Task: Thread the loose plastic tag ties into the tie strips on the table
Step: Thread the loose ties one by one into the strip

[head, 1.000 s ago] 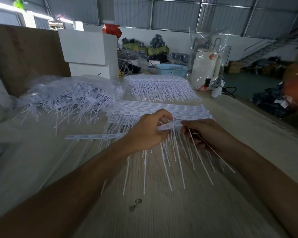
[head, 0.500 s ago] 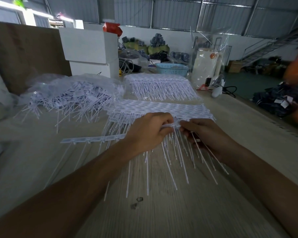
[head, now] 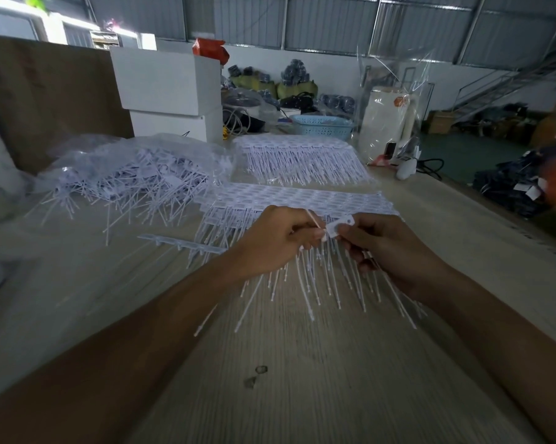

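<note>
My left hand and my right hand meet over the middle of the wooden table. The left hand grips the tie strip, a long white strip that runs out to the left, with many thin ties hanging from it toward me. Its fingertips also pinch a thin tie end that points up. The right hand pinches the flat white head of a loose tag tie right beside the left fingertips. A heap of loose tag ties lies in clear plastic at the left.
Finished strips lie in layered rows just beyond my hands and farther back. White boxes, a blue basket and a clear bag over a white roll stand at the table's far end. A brown board leans at left.
The strip end has tilted up between my hands. My right hand now holds a tag head at the left fingertips, and a tie end sticks up from the left hand.
</note>
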`<state>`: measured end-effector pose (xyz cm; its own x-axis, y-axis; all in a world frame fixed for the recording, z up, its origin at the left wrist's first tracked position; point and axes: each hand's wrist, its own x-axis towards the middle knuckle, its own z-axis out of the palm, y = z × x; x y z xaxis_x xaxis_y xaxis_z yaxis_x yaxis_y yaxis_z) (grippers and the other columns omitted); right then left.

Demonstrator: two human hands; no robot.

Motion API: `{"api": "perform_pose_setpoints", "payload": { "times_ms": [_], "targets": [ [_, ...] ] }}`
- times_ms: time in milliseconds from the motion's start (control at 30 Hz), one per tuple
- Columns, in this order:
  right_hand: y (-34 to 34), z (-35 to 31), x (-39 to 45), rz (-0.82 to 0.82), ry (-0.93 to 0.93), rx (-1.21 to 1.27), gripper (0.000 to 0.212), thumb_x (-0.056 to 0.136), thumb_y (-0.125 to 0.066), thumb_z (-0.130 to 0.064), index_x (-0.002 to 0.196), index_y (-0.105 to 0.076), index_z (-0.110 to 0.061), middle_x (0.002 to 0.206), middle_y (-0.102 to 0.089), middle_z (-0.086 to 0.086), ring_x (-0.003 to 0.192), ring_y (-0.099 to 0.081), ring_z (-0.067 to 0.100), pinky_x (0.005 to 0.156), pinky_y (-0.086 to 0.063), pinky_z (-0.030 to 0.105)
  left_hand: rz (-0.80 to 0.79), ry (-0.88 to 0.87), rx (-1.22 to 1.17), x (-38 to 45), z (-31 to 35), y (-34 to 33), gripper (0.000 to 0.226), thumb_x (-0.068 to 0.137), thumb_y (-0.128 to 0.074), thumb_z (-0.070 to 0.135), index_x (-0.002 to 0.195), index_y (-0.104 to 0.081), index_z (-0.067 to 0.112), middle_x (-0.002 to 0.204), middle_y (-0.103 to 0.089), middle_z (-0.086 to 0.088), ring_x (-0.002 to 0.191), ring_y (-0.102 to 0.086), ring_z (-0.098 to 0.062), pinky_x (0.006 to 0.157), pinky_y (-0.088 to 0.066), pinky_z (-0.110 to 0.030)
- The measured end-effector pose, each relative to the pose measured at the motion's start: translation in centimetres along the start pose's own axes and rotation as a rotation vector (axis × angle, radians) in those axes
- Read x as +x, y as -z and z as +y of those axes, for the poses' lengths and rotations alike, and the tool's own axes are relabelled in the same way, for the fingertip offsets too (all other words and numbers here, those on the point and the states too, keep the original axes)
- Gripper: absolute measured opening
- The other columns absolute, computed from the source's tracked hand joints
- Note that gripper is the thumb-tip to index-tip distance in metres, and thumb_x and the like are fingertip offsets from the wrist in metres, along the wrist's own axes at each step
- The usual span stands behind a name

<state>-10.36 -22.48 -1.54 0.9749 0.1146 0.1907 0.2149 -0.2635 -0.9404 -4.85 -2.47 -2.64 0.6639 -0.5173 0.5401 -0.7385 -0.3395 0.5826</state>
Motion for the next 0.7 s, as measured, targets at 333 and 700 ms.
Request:
{"api": "perform_pose_setpoints", "payload": {
  "times_ms": [333,700],
  "targets": [
    [0.31,-0.34,0.15,0.034,-0.044,0.05,0.02,0.098,-0.062,-0.024,0.111,-0.067,-0.009,0.068,-0.054,0.002,0.05,-0.04,0.009,0.042,-0.03,0.021,0.069,-0.024,0.019,-0.31,0.06,-0.01,0.015,0.089,-0.072,0.009,0.103,-0.074,0.015,0.084,-0.075,0.002,0.079,-0.069,-0.005,0.074,-0.049,-0.012],
    [0.7,-0.61,-0.14,-0.048,-0.053,0.026,0.018,0.1,-0.059,-0.021,0.111,-0.066,-0.009,0.096,-0.076,0.008,0.062,-0.062,0.014,0.053,-0.049,0.022,0.068,-0.011,0.041,-0.24,-0.49,-0.11,0.01,0.093,-0.069,0.017,0.102,-0.074,0.016,0.083,-0.074,-0.003,0.074,-0.07,-0.019,0.069,-0.055,-0.039]
  ]
}}
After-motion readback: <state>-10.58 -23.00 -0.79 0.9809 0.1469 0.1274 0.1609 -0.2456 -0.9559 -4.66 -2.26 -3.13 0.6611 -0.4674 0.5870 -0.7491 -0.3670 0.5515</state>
